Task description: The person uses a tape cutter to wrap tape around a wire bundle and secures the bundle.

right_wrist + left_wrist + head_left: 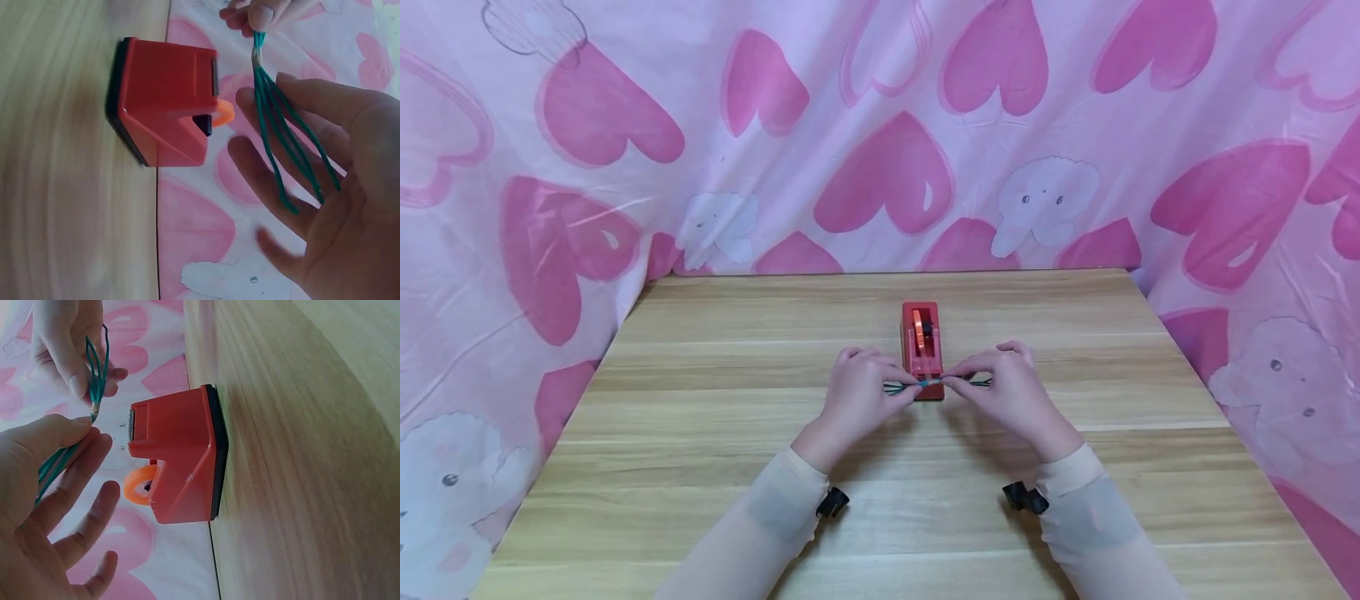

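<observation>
A bundle of thin green cords (287, 144) is held above the front end of a red tape dispenser (922, 333), with a pale tan band (256, 57) wrapped round its middle. My left hand (863, 387) pinches the cords between thumb and forefinger just beside the band, the other fingers spread apart in the left wrist view. On the other side of the band, my right hand (1003, 387) has thumb and forefinger about the cords. Their loose ends fan out over its palm in the right wrist view.
The dispenser carries an orange roll of tape (136, 484) and a toothed cutting edge (131, 425). It stands on a wood-grain table (715, 433). Behind the table hangs a pink cloth (880, 167) with hearts. Both sleeves bear small black wrist devices (1026, 497).
</observation>
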A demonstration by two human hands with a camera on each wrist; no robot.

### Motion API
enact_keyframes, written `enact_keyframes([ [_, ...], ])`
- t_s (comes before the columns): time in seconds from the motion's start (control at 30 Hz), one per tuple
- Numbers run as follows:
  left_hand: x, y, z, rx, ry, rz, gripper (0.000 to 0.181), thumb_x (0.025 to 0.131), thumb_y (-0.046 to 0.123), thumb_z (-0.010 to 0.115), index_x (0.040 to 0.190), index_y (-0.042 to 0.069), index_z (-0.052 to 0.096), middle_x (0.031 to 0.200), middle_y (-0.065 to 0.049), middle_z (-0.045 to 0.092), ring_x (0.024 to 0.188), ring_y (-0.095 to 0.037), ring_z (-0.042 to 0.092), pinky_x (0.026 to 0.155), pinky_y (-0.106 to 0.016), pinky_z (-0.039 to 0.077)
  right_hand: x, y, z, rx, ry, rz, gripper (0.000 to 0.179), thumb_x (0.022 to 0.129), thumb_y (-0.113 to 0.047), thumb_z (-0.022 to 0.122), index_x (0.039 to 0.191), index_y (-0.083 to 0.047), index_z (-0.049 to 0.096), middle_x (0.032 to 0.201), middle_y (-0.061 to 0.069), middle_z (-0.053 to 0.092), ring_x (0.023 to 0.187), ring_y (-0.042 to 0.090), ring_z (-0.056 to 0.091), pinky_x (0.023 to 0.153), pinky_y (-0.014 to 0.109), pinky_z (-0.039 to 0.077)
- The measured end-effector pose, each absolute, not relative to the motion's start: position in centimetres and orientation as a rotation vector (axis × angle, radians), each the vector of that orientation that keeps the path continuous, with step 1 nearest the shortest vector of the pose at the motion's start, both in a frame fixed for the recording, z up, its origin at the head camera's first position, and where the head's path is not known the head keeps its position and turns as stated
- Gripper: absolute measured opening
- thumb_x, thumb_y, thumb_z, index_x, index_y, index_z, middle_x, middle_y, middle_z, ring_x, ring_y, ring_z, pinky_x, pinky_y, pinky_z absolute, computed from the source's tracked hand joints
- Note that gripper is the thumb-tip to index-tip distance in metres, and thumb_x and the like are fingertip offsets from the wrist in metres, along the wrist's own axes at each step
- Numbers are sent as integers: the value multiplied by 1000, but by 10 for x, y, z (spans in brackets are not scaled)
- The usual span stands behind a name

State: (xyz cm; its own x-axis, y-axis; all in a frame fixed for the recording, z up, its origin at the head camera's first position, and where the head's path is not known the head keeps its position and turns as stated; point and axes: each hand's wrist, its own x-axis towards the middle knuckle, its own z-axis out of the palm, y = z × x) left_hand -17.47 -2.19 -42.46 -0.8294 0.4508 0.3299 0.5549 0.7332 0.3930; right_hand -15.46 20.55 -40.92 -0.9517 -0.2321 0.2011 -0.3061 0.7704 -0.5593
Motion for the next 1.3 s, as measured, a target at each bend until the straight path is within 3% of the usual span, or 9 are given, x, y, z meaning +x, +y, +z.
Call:
enact_keyframes([
  [0.07, -174, -22, -424, -801, -2722, -718, 10, 82, 42, 72, 88, 36, 77, 86, 18, 72, 100, -12, 63, 101, -45, 36, -156, 207, -407, 380, -2879, 1060, 14, 83, -39, 73, 95, -31, 76, 93, -13, 73, 83, 8, 64, 88, 36, 46],
  [0.17, -174, -23, -423, -811, -2710, -712, 10, 82, 41, 73, 88, 36, 78, 86, 17, 71, 99, -12, 63, 100, -44, 37, -158, 208, -406, 319, -2926, 1204, 15, 84, -41, 72, 96, -32, 75, 98, -11, 73, 82, 11, 64, 68, 31, 53],
  [0.4, -173, -24, -423, -812, -2692, -713, 10, 79, 38, 77, 89, 34, 78, 87, 17, 72, 95, -8, 59, 98, -42, 38, -161, 207, -409, 334, -2975, 1323, 10, 81, -32, 76, 91, -34, 75, 91, -13, 72, 83, 15, 62, 72, 33, 51],
  [1.03, -171, -27, -424, -907, -2618, -676, 11, 80, 39, 77, 89, 34, 78, 87, 19, 71, 96, -6, 56, 97, -39, 38, -163, 208, -418, 387, -2980, 1428, 13, 76, -31, 81, 86, -32, 74, 85, -8, 69, 76, 20, 58, 57, 29, 47],
  [1.3, -173, -27, -426, -910, -2566, -754, 12, 79, 34, 79, 90, 33, 78, 87, 18, 71, 94, -5, 56, 96, -39, 38, -171, 210, -430, 407, -3015, 1705, 20, 79, -38, 77, 96, -27, 74, 98, -4, 72, 89, 26, 65, 78, 37, 53],
])
